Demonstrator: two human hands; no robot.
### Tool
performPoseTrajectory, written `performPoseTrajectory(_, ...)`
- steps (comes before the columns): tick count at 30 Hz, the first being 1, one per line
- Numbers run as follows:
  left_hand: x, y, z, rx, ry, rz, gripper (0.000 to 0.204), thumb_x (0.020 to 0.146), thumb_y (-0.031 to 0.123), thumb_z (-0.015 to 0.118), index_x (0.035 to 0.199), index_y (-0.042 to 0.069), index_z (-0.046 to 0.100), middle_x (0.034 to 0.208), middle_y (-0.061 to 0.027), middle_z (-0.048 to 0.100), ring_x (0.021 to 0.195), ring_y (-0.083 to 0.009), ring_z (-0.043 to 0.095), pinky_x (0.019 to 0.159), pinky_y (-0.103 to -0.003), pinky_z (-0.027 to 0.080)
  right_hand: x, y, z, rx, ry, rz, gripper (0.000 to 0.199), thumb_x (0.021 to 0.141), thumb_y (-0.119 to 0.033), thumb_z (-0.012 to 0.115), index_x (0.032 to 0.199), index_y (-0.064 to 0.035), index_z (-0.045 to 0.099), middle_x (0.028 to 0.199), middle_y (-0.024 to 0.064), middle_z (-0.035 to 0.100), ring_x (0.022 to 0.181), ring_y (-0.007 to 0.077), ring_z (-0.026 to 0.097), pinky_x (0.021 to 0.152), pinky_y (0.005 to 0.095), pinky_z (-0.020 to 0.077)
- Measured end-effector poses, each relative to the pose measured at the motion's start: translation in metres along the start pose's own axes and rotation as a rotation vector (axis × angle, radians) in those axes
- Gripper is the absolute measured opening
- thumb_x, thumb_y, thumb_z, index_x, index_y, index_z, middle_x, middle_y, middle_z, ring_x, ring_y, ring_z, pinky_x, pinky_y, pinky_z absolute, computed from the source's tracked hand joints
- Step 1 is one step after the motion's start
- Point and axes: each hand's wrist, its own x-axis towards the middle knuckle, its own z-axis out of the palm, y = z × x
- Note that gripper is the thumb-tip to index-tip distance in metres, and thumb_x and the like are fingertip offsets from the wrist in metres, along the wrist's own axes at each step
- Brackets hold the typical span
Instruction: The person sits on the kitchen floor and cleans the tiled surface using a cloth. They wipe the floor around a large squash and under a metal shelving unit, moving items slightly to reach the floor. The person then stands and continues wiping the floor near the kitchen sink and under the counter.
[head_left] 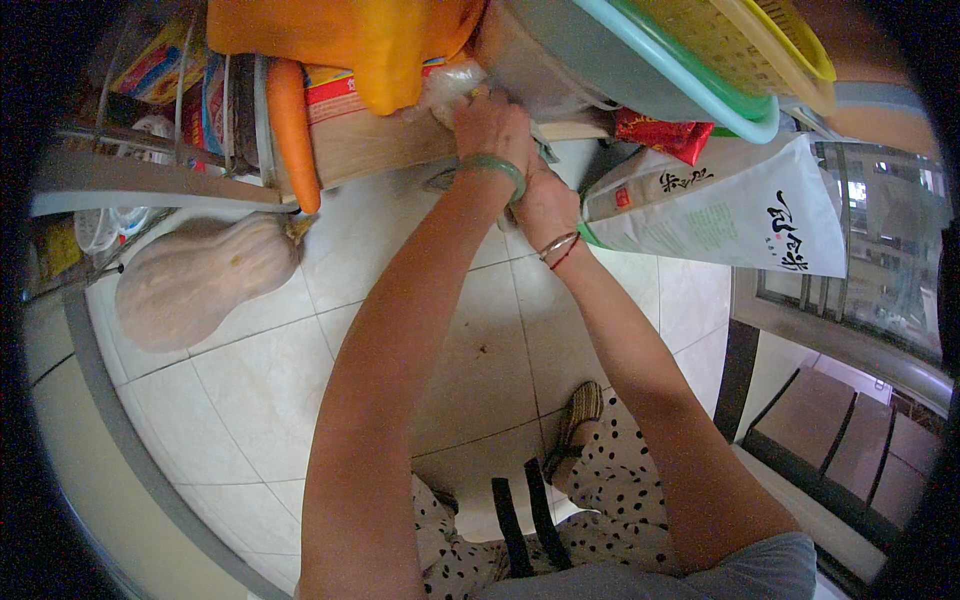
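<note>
Both arms stretch forward to the wooden shelf board (385, 152). My left hand (492, 130), with a green bangle at the wrist, is at the shelf edge, its fingers curled down against a crumpled clear plastic bag (452, 88). What is inside the bag is hard to make out. Close beside it, my right hand (550, 205), wearing a silver bracelet and a red string, reaches below and behind the left wrist. Its fingers are mostly hidden. Left of the bag hang an orange cloth or bag (385, 55) and a carrot (292, 140) that juts past the shelf edge.
A tan butternut squash (205, 280) lies on the tiled floor at left. On the right are a white printed rice bag (720, 205), a red packet (665, 133) and stacked basins with a light blue rim (690, 85). A yellow basket (770, 50) sits above them.
</note>
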Motion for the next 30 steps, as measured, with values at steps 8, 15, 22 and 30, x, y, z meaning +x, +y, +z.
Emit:
performPoseTrajectory(8, 0.004, -0.003, -0.002, 0.047, -0.069, -0.006, 0.021, 0.083, 0.018, 0.055, 0.093, 0.012, 0.072, 0.105, -0.0095, 0.065, 0.106, -0.0237, 0.056, 0.087, -0.043, 0.038, 0.008, 0.014, -0.022, -0.163, -0.023, -0.063, 0.045, 0.082, -0.021, 0.055, 0.126, -0.0204, 0.048, 0.079, 0.0146, 0.064, 0.067, 0.0338, 0.065, 0.056, 0.0468, 0.0517)
performPoseTrajectory(15, 0.002, -0.006, 0.001, 0.01, -0.003, 0.022, 0.021, 0.083, 0.016, 0.052, 0.09, 0.012, 0.071, 0.102, -0.0085, 0.064, 0.104, -0.0229, 0.056, 0.085, -0.042, 0.038, 0.009, 0.046, -0.028, -0.211, -0.055, 0.044, 0.048, 0.082, -0.017, 0.054, 0.129, -0.0238, 0.049, 0.078, 0.0185, 0.065, 0.067, 0.0359, 0.064, 0.058, 0.0476, 0.0501)
performPoseTrajectory(22, -0.042, -0.021, 0.013, 0.092, 0.168, 0.282, 0.027, 0.084, 0.019, 0.05, 0.105, 0.013, 0.065, 0.106, -0.0038, 0.058, 0.107, -0.0201, 0.051, 0.086, -0.041, 0.037, -0.014, 0.034, -0.033, 0.023, 0.072, 0.075, 0.046, 0.084, -0.016, 0.053, 0.129, -0.019, 0.047, 0.074, 0.0169, 0.065, 0.064, 0.0357, 0.063, 0.054, 0.0472, 0.0492)
performPoseTrajectory(30, -0.056, -0.028, 0.028, 0.174, 0.289, 0.337, 0.037, 0.085, 0.018, 0.048, 0.12, 0.009, 0.056, 0.122, -0.0048, 0.054, 0.115, -0.0201, 0.045, 0.094, -0.041, 0.033, 0.0, 0.011, -0.047, -0.151, -0.111, -0.049, 0.039, 0.085, -0.019, 0.051, 0.124, -0.0249, 0.051, 0.075, 0.015, 0.066, 0.064, 0.034, 0.065, 0.052, 0.0452, 0.0508)
